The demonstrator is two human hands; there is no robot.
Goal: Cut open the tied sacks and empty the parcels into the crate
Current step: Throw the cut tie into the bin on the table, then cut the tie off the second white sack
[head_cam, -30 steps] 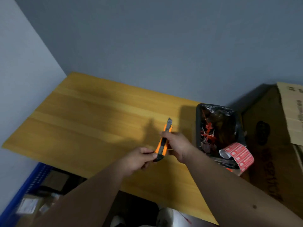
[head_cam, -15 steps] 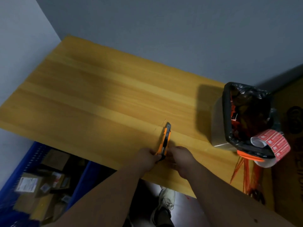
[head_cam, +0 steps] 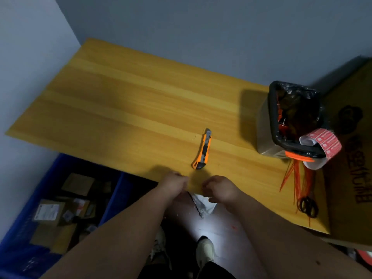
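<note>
An orange and black utility knife [head_cam: 203, 151] lies by itself on the wooden table [head_cam: 120, 109], near the front edge. My left hand [head_cam: 174, 185] and my right hand [head_cam: 218, 189] hover at that edge just below the knife, a little apart, with fingers curled and nothing in them. A blue crate [head_cam: 109, 200] holding several cardboard parcels [head_cam: 47, 211] stands on the floor at the lower left, partly under the table. A bit of white sack material [head_cam: 202, 205] shows below the table edge between my wrists.
A bin with a black liner [head_cam: 292, 117] stands on the table's right end, with a red label roll [head_cam: 324, 141] on its rim. Orange cable ties [head_cam: 293, 178] and black scissors [head_cam: 308, 206] lie beside it. A large cardboard box [head_cam: 354, 158] stands at the right. My feet show below.
Both hands let go of the utility knife, which now rests on the table, and drew back to the front edge. The camera tilted further down.
</note>
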